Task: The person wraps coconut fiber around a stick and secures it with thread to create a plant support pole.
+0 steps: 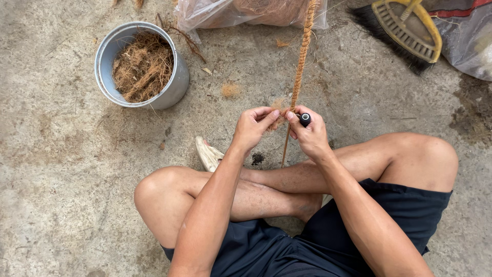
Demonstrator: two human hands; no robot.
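Mid-braid — left hand (252, 125) pinches loose fibre (279, 106) onto the coir rope (302, 51); right hand (309, 134) grips a black tool (305, 119) — tighter twisting seems due.

We sat cross-legged on a bare, stained concrete floor (61, 169). On it stood a grey metal bucket (177, 84) filled with brown coir fibre (142, 65), with a small loose tuft of fibre (230, 90) lying near it. Along the far edge lay a clear plastic bag (215, 13) of fibre and a yellow-headed broom (407, 28) with dark bristles.
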